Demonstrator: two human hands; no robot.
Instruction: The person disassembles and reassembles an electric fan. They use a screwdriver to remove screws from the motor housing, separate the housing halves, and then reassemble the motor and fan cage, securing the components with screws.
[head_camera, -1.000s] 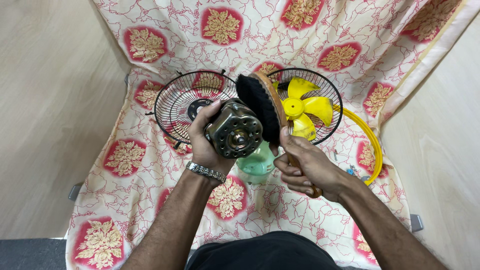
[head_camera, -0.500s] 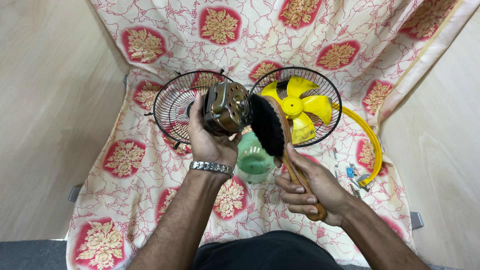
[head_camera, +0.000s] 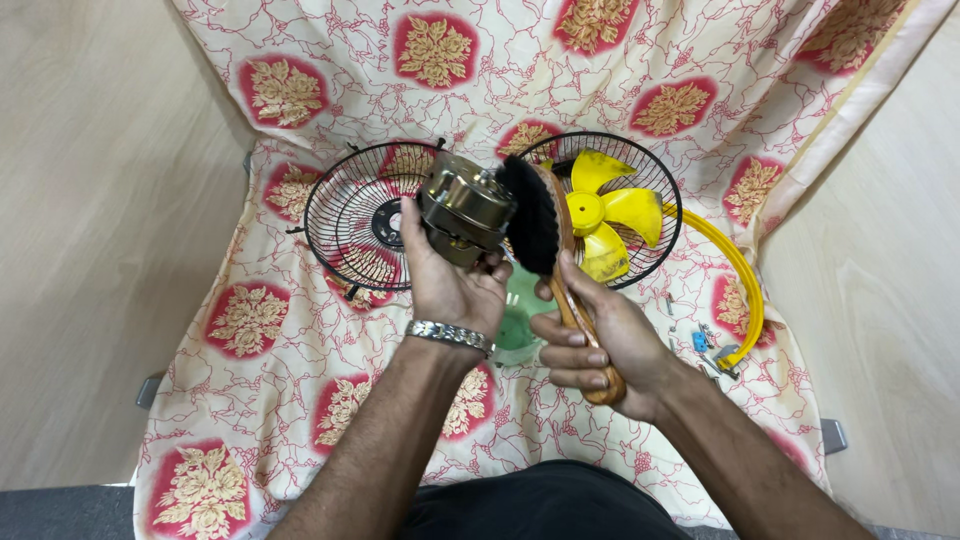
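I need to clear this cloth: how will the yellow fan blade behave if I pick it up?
The blade looks like thin plastic, so probably light and slightly flexible. It lies loose in a wire guard, so it may slide or catch when lifted.

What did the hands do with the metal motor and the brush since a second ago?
The left hand turned the motor, so its round face now points away. The right hand swung the brush upright, bristles against the motor's side. Both grips stayed; the fan guards and yellow blade did not move.
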